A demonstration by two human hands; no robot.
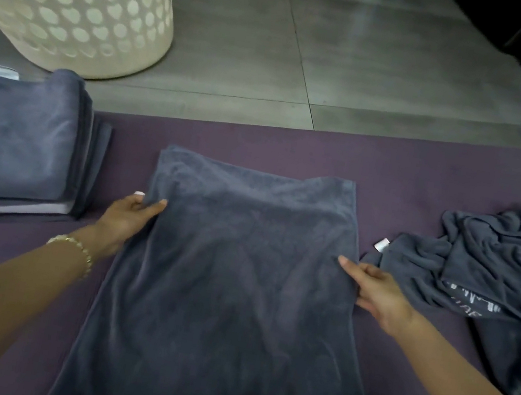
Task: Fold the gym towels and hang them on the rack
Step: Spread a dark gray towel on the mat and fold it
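Fingers (156, 206) of my left hand (128, 219) pinch the left edge of the flat towel (237, 280), thumb and fingertips pressed together on a small fold of the cloth. On my right hand (378, 291) the forefinger (349, 265) lies out straight on the towel's right edge, while the other fingers curl in against that edge and take hold of it; the thumb I cannot see.

The flat towel is dark grey and lies lengthwise away from me on a purple mat (295, 148), with its far end slightly rumpled and its near end running out of view below.

Left of the flat towel sits a folded stack (10, 146) of the same grey towels, apart from it. Right of it lies a crumpled towel (502, 261), just beside my right hand, with a white tag (382, 245) sticking out toward the flat towel.

Beyond the flat towel's far end is grey tiled floor (343, 72), and beyond and to its left stands a cream basket (76, 8) full of round holes. A gold bracelet (79, 249) circles my left wrist.
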